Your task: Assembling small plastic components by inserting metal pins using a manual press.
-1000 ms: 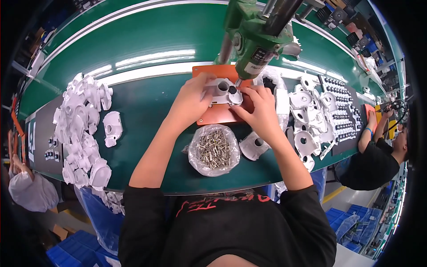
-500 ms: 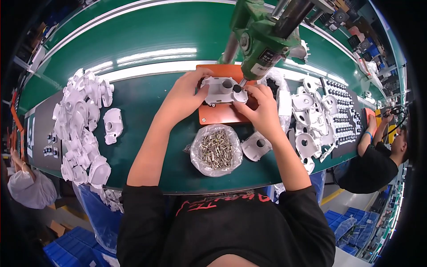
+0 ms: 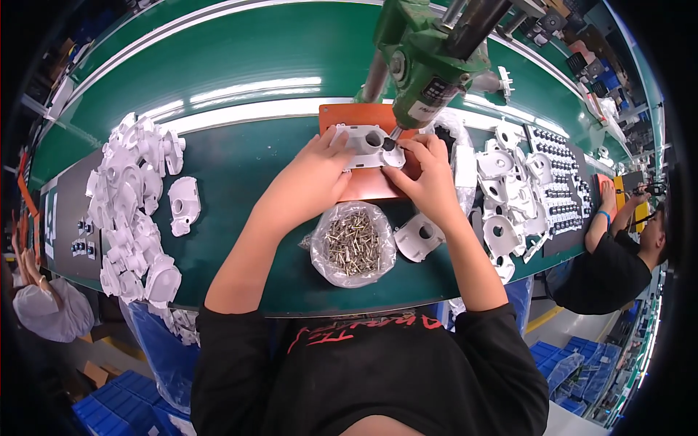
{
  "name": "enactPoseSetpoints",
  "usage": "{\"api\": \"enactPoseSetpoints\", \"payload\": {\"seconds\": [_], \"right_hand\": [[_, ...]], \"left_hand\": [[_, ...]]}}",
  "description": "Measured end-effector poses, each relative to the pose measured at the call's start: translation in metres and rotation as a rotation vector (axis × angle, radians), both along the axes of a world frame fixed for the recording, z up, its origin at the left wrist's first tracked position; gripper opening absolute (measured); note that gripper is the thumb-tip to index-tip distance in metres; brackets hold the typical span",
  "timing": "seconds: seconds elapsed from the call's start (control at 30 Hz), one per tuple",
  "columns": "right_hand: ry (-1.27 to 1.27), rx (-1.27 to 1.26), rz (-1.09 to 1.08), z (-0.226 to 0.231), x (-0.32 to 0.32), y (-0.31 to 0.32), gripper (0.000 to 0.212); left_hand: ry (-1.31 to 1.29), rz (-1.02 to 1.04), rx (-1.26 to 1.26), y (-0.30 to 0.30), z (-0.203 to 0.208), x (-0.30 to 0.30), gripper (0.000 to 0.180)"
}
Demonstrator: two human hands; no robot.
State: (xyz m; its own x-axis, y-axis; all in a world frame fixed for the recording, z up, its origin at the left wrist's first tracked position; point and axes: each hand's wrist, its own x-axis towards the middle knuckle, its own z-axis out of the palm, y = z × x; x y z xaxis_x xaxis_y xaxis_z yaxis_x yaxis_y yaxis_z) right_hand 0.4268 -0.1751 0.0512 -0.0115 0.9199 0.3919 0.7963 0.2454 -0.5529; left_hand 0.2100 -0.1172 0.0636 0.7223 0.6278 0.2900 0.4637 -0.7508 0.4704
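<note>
A white plastic housing [image 3: 364,161] with a round hole and a black round part [image 3: 389,144] at its right end lies on the orange base plate [image 3: 374,190]. The slanting tip of a green press-like machine [image 3: 429,91] stands right above that end, and I cannot tell if it touches. My left hand [image 3: 314,173] is closed over the housing's left end, fingers across its top. Thumb and fingers of my right hand [image 3: 429,173] pinch the right end beside the tip. A plastic-lined bowl of screws [image 3: 354,245] sits just in front of the plate.
White housings are heaped at left [image 3: 134,211] and right [image 3: 502,196]. One loose housing [image 3: 185,206] lies by the left heap, another [image 3: 419,238] beside the screws. Rows of small black parts [image 3: 556,182] fill a board at far right. Co-workers [image 3: 614,254] sit at both sides.
My left hand has shifted from gripping the housing's left edge to lying further over its top, nearer me. My right hand stays at the right end. The housing has barely moved.
</note>
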Motion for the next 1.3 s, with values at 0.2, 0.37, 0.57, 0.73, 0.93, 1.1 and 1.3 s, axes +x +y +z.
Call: {"api": "enactPoseSetpoints", "payload": {"seconds": [0.2, 0.37, 0.57, 0.73, 0.93, 1.1, 1.3], "right_hand": [[0.021, -0.003, -0.009, -0.002, 0.0, -0.001, 0.043], [0.081, -0.026, -0.02, 0.0, 0.001, -0.006, 0.047], [0.036, -0.011, -0.013, -0.003, 0.001, -0.008, 0.048], [0.05, -0.026, 0.003, -0.002, 0.003, -0.007, 0.045], [0.065, 0.03, 0.007, 0.005, 0.003, -0.014, 0.034], [-0.018, 0.065, 0.314, 0.039, -0.027, -0.047, 0.025], [-0.252, -0.089, 0.477, 0.026, -0.064, -0.057, 0.026]], "left_hand": [[0.115, 0.037, 0.121, -0.012, -0.011, 0.007, 0.035], [0.074, 0.033, 0.169, -0.015, -0.012, 0.01, 0.041], [0.079, -0.032, 0.002, -0.007, -0.002, 0.007, 0.038], [0.109, -0.049, -0.003, -0.01, -0.006, 0.01, 0.043], [0.127, -0.031, 0.085, -0.018, -0.006, 0.017, 0.048], [0.045, -0.044, 0.169, -0.015, -0.014, 0.014, 0.046], [-0.044, -0.057, 0.228, -0.006, -0.013, 0.016, 0.034]]}}
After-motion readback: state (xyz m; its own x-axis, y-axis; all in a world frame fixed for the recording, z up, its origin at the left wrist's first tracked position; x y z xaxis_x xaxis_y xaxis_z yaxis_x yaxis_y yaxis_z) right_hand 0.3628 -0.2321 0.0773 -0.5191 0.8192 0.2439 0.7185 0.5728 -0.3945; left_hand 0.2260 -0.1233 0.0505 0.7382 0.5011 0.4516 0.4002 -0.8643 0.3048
